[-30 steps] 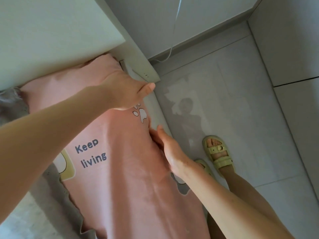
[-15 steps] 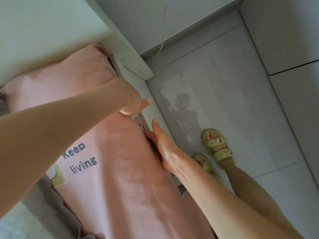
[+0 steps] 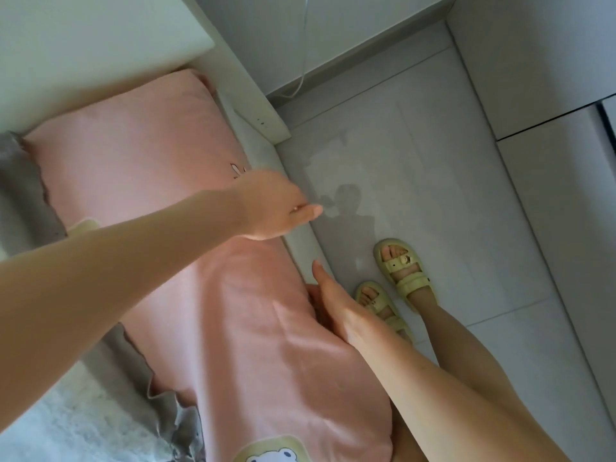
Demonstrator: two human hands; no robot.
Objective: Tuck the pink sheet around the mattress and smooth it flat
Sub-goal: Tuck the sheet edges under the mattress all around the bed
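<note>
While the right hand (image 3: 333,308) stays wedged at the pink sheet (image 3: 233,328) edge, grasp hidden, the left hand (image 3: 273,208) has slid down the mattress side, fingers loosely straight

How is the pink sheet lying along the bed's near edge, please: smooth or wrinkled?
Wrinkled: the pink sheet shows a raised crease beside the right hand at the edge.

Soft matt pink cloth sheet (image 3: 206,328), ruffled grey fabric (image 3: 30,195) at nine o'clock, glossy pale floor tiles (image 3: 450,181), rubbery matt yellow sandals (image 3: 405,271)
</note>
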